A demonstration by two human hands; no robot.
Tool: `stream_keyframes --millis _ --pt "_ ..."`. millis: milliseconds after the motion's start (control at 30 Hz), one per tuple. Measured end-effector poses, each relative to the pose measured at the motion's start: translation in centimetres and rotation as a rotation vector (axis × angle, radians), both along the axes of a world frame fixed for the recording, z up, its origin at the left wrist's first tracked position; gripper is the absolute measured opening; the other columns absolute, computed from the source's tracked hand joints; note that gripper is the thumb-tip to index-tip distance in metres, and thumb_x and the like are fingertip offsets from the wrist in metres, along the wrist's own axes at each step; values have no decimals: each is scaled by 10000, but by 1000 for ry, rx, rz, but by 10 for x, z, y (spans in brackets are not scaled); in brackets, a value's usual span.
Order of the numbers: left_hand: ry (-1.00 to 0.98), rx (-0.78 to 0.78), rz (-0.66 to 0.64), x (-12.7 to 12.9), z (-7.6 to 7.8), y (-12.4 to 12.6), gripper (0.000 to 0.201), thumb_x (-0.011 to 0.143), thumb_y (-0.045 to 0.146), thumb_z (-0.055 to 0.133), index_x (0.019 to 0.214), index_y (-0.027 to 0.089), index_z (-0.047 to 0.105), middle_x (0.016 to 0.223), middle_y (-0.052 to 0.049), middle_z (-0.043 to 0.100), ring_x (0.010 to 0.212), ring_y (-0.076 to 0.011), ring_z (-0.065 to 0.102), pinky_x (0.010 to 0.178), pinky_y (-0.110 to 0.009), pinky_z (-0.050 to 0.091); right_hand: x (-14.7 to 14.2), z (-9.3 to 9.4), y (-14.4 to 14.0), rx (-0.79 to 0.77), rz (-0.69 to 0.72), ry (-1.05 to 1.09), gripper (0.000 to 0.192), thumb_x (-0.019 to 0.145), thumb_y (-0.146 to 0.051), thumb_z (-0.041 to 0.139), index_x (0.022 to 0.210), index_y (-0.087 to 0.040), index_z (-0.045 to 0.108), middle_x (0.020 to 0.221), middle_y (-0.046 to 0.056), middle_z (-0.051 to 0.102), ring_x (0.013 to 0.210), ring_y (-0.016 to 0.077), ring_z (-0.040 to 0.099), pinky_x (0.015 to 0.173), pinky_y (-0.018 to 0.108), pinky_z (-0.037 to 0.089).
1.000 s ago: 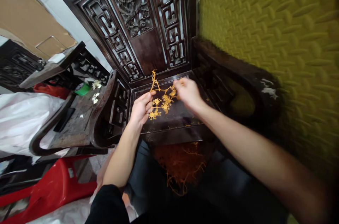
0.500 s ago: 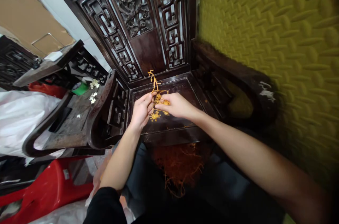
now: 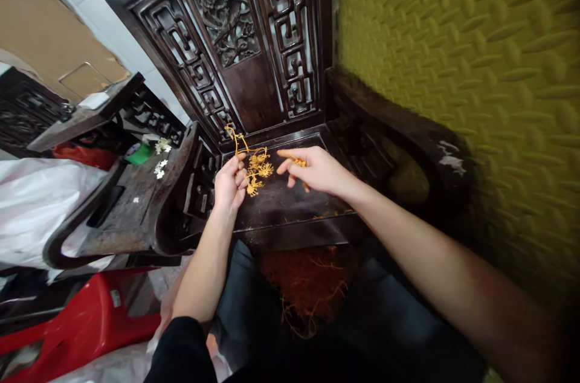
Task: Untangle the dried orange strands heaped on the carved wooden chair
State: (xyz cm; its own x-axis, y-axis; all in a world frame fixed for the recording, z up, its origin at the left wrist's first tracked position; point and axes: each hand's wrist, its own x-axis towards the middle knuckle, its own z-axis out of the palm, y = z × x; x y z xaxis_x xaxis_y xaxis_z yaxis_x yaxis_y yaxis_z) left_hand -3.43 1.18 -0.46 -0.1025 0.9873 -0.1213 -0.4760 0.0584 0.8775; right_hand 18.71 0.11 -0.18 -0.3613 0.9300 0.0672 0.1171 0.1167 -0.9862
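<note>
A thin orange-yellow branched sprig with several flower-like clusters is pinched by its stem in my left hand, thumb and fingers closed. Its bare stem end rises above the hand, while the clusters hang to the right over the dark wooden chair seat. My right hand is a short way right of the sprig, apart from it. Its fingertips are loosely spread, and a small yellow cluster piece shows in the hollow between thumb and index finger.
Behind the seat stands a carved chair back. Below its front edge is a reddish heap with loose orange strands. At left are a second wooden chair, green tape, white bags and a red stool. A yellow textured mat stands at right.
My hands have drawn apart. The left hand has moved left with the sprig, and the right has pulled away rightward with a small yellow piece in it.
</note>
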Motion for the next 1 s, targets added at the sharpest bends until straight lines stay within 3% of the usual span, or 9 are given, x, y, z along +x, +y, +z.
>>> stream_keyframes --millis 167,267,367,467,567,700,767,867,1000 --pt "0 10 -37 10 -2 -1 155 866 207 677 957 83 699 660 50 475 379 20 263 334 -131 176 -18 -9 -2 256 -19 -116 283 853 -409 712 958 -157 783 887 60 766 787 190 689 718 296 526" --pt "-3 25 113 3 -1 4 87 885 174 637 901 97 675 601 70 423 369 11 247 339 -138 161 -7 -12 10 321 -334 -56 329 890 -410 669 698 -143 669 695 35 683 634 136 595 613 258 453" --pt "-49 31 289 -11 2 10 82 909 133 578 853 111 633 576 81 398 359 4 229 345 -145 160 9 -12 21 203 -580 137 286 954 -360 554 770 -151 619 729 37 671 519 94 544 479 217 367" --pt "-72 67 260 -11 3 9 77 914 164 594 888 108 641 612 70 445 369 5 250 352 -148 175 3 -16 18 -40 -316 126 151 906 -202 521 943 -143 655 881 64 720 460 93 570 400 211 324" --pt "-57 126 219 0 1 3 101 901 204 640 906 107 664 631 63 454 376 7 260 352 -152 177 -25 -25 2 -58 -81 -36 233 853 -137 525 957 -140 733 777 32 709 477 99 562 440 219 344" --pt "-53 142 226 9 0 -1 116 907 225 649 910 114 683 633 63 433 386 4 265 357 -154 188 -58 -42 -12 31 -73 -91 362 925 -413 568 803 -138 771 640 17 651 571 119 536 534 238 349" --pt "-58 134 226 13 -1 -2 123 914 231 643 910 116 687 643 59 438 389 3 261 358 -156 188 -66 -50 -11 41 -103 -53 459 883 -565 616 962 -139 770 735 27 686 639 135 564 586 245 384" --pt "-52 116 206 23 -5 -5 135 924 234 631 912 112 689 646 54 443 391 0 269 360 -156 191 -71 -58 -6 125 -145 -61 529 802 -547 736 1142 -143 702 874 45 719 721 146 592 658 248 412" --pt "-82 104 210 28 -8 2 147 965 186 550 928 108 669 631 51 439 386 -5 284 358 -157 173 -75 -55 -10 357 -117 -133 364 976 -415 539 747 -147 632 667 11 626 586 107 494 596 253 328"
